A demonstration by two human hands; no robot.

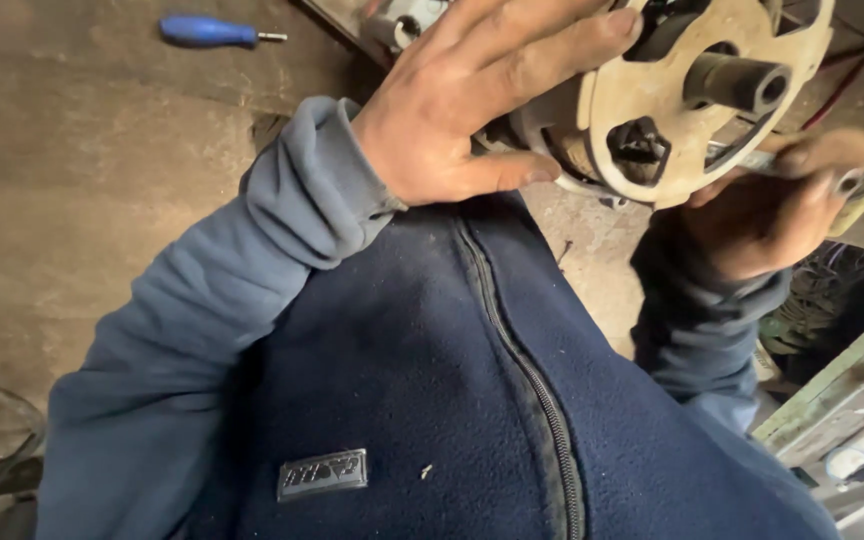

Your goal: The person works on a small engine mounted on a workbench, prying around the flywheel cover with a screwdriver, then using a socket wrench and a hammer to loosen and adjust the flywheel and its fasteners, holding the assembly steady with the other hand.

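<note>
Round, tan-coloured metal motor housing, with a dark stub shaft sticking out of its end plate, sits at chest height in front of your dark blue fleece jacket, held up off the floor between both hands. Your left hand lies spread across its side, fingers long and flat and the thumb hooked beneath the rim: an open, bracing grip, not a closed fist. Your right hand is curled around a slim metal tool set against the lower edge of the end plate; whether its tip is engaged there, you cannot tell from this angle. The end plate looks seated on the body, so the job appears to be mid-way, nothing yet separated. A blue-handled screwdriver lies well apart on the concrete floor.
</note>
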